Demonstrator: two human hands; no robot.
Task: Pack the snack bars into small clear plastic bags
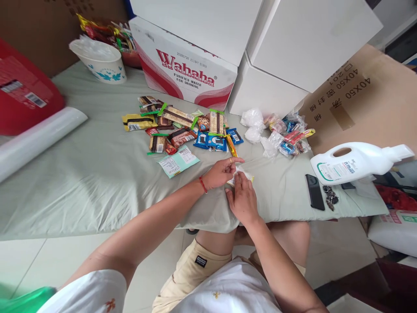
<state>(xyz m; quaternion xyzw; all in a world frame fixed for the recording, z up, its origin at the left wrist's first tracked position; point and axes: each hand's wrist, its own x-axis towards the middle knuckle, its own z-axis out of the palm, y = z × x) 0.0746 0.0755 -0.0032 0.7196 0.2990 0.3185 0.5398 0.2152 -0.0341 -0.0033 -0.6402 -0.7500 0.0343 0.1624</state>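
A small clear plastic bag [249, 176] with a yellow edge showing lies on the cloth-covered table, partly hidden under my hands. My left hand [222, 173], with a red bracelet at the wrist, is at the bag's left side. Its index finger points right, while the other fingers bend in at the bag. From the near side, my right hand [243, 198] lays its straight fingers on the bag, thumb out to the left. Just beyond are a pile of wrapped snack bars [177, 116], blue packets [216, 142] and a pale green packet [179, 161].
Bagged snacks [295, 134] and crumpled clear bags [253, 124] lie right of the pile. A white bottle [355, 163], a phone [314, 192] and keys [331, 198] are at the right. Behind stand a Wahaha carton [185, 71] and a paper cup [106, 67]; a plastic roll [42, 137] lies left.
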